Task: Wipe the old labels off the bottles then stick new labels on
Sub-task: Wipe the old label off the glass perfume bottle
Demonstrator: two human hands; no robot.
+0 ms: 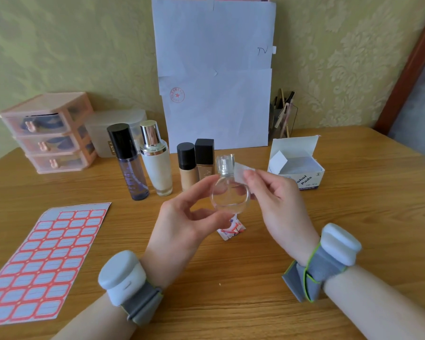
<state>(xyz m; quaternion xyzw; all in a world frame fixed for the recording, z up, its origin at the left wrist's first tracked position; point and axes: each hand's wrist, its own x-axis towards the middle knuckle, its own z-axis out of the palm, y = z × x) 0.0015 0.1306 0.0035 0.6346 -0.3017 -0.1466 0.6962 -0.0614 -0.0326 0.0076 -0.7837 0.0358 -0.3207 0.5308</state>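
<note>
Bottle [230,196] in left hand [189,217] above table [353,229], wipe [241,173] at its right edge.

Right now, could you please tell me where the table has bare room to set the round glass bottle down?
Bare wood lies between the label sheet and the torn wrapper, in front of the standing bottles. A wider patch of table runs right of the alcohol pads box. The back row, from the drawer unit to that box, is crowded.
</note>
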